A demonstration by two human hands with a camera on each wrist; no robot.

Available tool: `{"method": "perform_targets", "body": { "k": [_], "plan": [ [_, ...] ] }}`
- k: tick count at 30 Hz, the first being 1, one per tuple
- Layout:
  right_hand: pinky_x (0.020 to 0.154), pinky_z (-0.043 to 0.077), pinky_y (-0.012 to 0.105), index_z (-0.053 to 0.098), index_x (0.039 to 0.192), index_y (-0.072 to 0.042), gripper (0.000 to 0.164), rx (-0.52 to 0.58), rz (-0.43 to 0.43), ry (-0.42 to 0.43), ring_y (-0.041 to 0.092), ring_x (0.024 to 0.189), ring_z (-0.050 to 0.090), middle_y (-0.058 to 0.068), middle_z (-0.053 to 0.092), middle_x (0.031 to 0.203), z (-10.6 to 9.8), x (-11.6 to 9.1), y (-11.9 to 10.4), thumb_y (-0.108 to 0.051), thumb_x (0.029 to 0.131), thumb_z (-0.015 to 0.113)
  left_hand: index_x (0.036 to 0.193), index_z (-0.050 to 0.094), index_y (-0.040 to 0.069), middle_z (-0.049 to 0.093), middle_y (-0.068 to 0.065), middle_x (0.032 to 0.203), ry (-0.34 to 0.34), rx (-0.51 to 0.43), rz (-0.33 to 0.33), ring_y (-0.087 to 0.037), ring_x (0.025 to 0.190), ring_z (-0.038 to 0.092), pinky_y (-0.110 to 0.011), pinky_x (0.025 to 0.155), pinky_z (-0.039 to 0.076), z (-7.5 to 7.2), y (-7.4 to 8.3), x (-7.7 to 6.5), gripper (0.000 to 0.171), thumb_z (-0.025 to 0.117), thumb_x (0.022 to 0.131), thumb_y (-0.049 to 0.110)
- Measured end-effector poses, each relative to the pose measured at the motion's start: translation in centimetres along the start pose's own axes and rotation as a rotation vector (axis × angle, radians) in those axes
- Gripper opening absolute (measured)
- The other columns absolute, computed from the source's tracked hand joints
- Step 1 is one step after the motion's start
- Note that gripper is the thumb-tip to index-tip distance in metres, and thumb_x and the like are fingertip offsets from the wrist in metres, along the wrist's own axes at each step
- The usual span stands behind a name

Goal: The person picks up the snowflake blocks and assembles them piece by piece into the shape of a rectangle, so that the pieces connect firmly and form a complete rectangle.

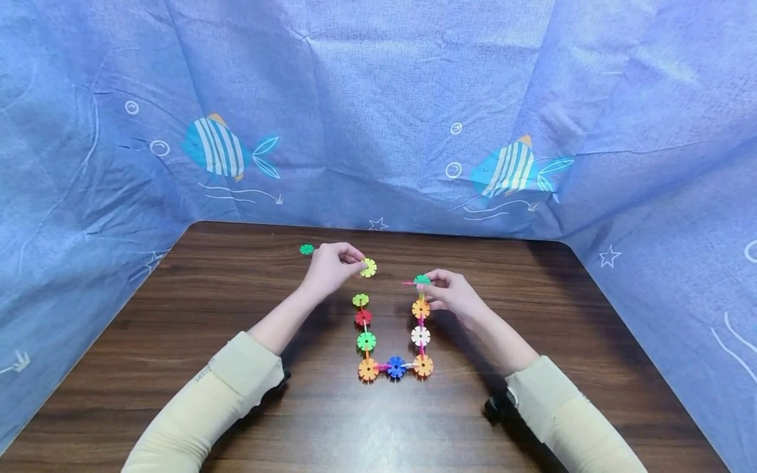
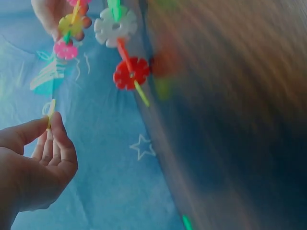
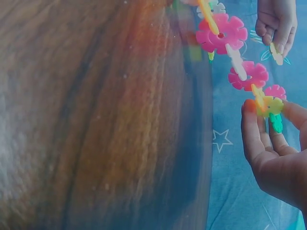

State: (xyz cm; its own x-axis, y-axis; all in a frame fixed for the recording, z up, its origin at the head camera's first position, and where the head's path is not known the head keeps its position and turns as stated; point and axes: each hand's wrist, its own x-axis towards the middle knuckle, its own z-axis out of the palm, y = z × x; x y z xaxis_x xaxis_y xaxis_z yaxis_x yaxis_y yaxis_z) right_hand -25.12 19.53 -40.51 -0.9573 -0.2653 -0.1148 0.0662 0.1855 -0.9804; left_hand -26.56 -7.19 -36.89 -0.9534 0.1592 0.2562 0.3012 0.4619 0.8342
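A U-shaped chain of interlocking snowflake discs, many-coloured with notched rims, stretches over the table; a blue disc (image 1: 396,367) sits mid-base. My left hand (image 1: 333,268) pinches a loose yellow snowflake disc (image 1: 369,267) between thumb and fingers, beyond the chain's left end, where a lime disc (image 1: 361,299) sits. My right hand (image 1: 454,294) grips the far end of the right side, around a green disc (image 1: 422,280) with a pink disc (image 1: 408,283) edge-on beside it. In the right wrist view, thumb and finger hold a yellow disc (image 3: 274,105) of that chain.
One loose green disc (image 1: 306,249) lies on the dark wooden table (image 1: 236,289), left of my left hand. Blue cloth (image 1: 378,131) with printed fish hangs behind the table's far edge and along its sides.
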Motion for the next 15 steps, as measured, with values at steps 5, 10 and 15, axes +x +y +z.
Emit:
{"method": "perform_targets", "body": {
  "k": [5,10,15],
  "plan": [
    [0.064,0.055,0.027,0.057,0.104,-0.001,0.024,0.007,0.008,0.008,0.012,0.075,0.060,0.002,0.062,0.086,0.1,0.1,-0.2,-0.016,0.089,0.066,0.097,0.070,-0.002,0.072,-0.016,0.081,-0.054,-0.207,-0.094,-0.036,0.074,0.069,-0.042,0.065,0.057,1.5,-0.1,-0.3,0.016,0.071,0.082,0.003],
    [0.062,0.055,0.027,0.056,0.105,0.000,0.025,0.008,0.016,0.005,0.013,0.075,0.059,0.004,0.061,0.088,0.1,0.2,-0.1,-0.018,0.090,0.065,0.099,0.068,-0.007,0.070,-0.020,0.084,-0.091,-0.338,-0.163,-0.037,0.074,0.069,-0.047,0.072,0.055,2.8,0.0,-0.7,0.018,0.069,0.082,-0.003],
    [0.060,0.054,0.025,0.057,0.104,-0.001,0.025,0.003,0.028,0.014,0.014,0.077,0.057,0.000,0.061,0.085,0.2,0.2,-0.2,-0.022,0.091,0.064,0.099,0.067,-0.005,0.071,-0.018,0.083,-0.118,-0.318,-0.175,-0.035,0.074,0.070,-0.048,0.069,0.056,3.8,-0.1,-0.9,0.017,0.069,0.082,-0.001]
  ]
}}
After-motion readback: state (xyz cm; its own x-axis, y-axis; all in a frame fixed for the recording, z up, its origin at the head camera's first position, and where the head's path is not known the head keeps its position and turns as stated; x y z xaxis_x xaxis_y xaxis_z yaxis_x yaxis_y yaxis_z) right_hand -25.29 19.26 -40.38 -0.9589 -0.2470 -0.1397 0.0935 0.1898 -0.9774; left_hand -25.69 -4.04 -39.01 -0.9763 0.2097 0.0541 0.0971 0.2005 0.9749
